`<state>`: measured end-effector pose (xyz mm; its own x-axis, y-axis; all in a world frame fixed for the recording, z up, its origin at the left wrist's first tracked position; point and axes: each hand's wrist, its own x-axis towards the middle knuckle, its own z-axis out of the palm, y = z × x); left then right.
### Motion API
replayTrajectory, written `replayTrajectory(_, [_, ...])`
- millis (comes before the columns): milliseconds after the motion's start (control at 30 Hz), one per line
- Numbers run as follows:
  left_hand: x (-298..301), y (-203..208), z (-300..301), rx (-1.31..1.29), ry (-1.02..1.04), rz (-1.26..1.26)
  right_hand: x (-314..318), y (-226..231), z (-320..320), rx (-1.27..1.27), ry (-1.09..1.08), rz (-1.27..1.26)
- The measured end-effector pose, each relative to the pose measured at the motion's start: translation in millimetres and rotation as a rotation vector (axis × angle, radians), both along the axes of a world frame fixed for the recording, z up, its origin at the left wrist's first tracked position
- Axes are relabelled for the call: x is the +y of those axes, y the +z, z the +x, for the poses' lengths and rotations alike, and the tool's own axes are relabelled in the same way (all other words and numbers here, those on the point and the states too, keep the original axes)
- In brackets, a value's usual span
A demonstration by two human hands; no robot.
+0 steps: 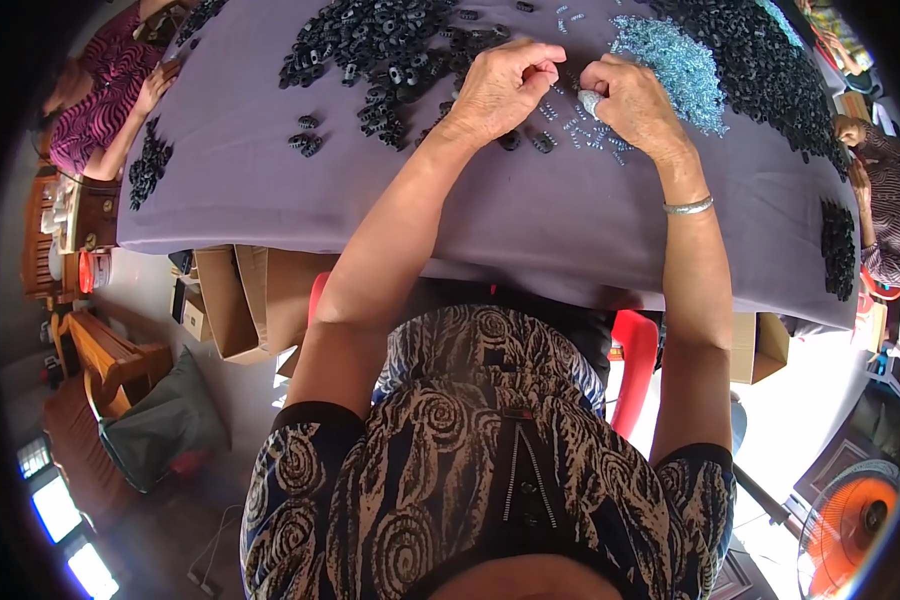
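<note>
My left hand is raised over the table with thumb and forefinger pinched together; whatever they hold is too small or hidden. Close beside it, my right hand is curled with its fingertips pressed together, and their contents cannot be made out. A whitish wrap covers one of its fingers. Loose small metal coil springs lie beneath the hands. A pale blue-silver heap of springs spreads to the right of my right hand. Left of my left hand lies a pile of small black plastic pieces with holes.
A purple-grey cloth covers the table. Another black pile lies far right, with smaller groups near both side edges. People sit at the left and right. Cardboard boxes stand below the table; an orange fan is lower right.
</note>
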<state>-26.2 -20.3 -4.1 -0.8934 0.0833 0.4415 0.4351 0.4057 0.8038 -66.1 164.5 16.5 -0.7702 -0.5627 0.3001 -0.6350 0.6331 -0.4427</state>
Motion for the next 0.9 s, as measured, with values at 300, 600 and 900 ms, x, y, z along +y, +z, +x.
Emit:
replayTrajectory(300, [8, -2, -3, 0.117, 0.035, -0.222, 4, -5, -3, 0.052, 0.037, -0.057])
replayTrajectory(600, [16, 2, -5, 0.102, -0.016, -0.199, 5, 3, 0, 0.002, 0.050, -0.205])
replayTrajectory(900, [20, -6, -11, 0.031, 0.007, -0.042, 4, 7, 2, -0.068, 0.051, -0.283])
